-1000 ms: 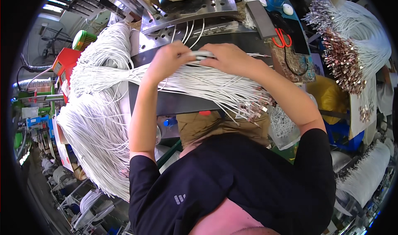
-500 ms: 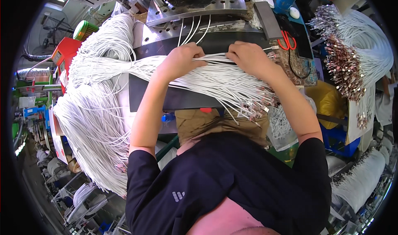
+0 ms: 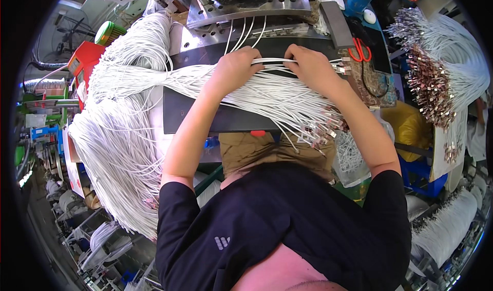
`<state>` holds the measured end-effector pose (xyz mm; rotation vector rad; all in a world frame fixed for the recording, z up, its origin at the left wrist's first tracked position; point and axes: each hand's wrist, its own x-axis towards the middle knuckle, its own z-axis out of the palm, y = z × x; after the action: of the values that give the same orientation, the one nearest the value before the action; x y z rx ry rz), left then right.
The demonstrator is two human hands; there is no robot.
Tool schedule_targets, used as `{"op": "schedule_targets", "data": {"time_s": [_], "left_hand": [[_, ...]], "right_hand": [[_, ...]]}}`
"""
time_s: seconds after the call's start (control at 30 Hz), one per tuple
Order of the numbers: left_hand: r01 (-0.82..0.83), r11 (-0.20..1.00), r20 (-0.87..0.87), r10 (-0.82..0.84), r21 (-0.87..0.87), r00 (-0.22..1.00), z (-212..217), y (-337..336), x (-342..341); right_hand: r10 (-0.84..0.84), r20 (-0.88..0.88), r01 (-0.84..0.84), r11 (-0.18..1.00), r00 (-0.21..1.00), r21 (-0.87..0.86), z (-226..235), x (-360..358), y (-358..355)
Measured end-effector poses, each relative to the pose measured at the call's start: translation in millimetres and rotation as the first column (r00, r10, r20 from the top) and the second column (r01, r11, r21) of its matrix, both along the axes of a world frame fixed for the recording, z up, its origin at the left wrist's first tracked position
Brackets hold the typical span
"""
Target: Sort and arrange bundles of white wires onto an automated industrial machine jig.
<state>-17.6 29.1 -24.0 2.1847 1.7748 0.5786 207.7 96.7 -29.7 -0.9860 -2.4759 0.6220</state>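
A thick bundle of white cables [image 3: 257, 93] lies across the black work surface [image 3: 192, 111] in front of me. Small metal connectors [image 3: 321, 129] tip its right end. At the far edge of the bundle, my left hand [image 3: 235, 69] closes its fingers and thumb round a few white cables [image 3: 275, 61]. My right hand [image 3: 312, 69] grips the same strands a short way to the right. Between my hands these cables run nearly straight, slightly apart from the rest. Their connector ends [image 3: 343, 65] show beyond my right hand. The exact number held is hidden by my fingers.
A metal press plate [image 3: 249, 11] stands beyond my hands, with several white cables [image 3: 246, 34] running from it. Red-handled scissors [image 3: 359, 50] and a grey block [image 3: 335, 25] lie at right. Large cable heaps [image 3: 115, 152] sit left; another cable bunch [image 3: 457, 50] hangs far right.
Both hands have shifted slightly away from me, drawing the held cables a little apart from the bundle's far edge. The whole view has shifted slightly too.
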Motion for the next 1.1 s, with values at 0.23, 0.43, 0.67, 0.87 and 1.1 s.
{"op": "schedule_targets", "data": {"time_s": [0.23, 0.43, 0.67, 0.87, 1.1], "left_hand": [[-0.047, 0.997, 0.211, 0.032, 0.068, 0.977, 28, -1, -13], [0.317, 0.836, 0.401, -0.128, -0.449, 0.907, 75, -50, 2], [0.508, 0.6, 0.775, 0.574, -0.618, 0.265, 22, -52, 62], [0.319, 0.71, 0.76, 0.471, -0.628, 0.448, 8, -19, 73], [0.14, 0.78, 0.792, 0.601, -0.61, 0.105, 12, 28, 33]], "right_hand": [[0.011, 0.046, -0.031, 0.893, 0.999, 0.45, -3, 19, 11], [0.032, 0.151, -0.097, 0.892, 0.988, 0.442, 33, 48, -2], [0.305, -0.22, -0.268, 0.946, 0.926, 0.181, 2, 27, 21], [0.099, -0.383, -0.342, 0.686, 0.918, -0.642, 23, 2, -13], [0.121, 0.18, -0.085, 0.977, 0.976, -0.195, 16, 11, 25]]}}
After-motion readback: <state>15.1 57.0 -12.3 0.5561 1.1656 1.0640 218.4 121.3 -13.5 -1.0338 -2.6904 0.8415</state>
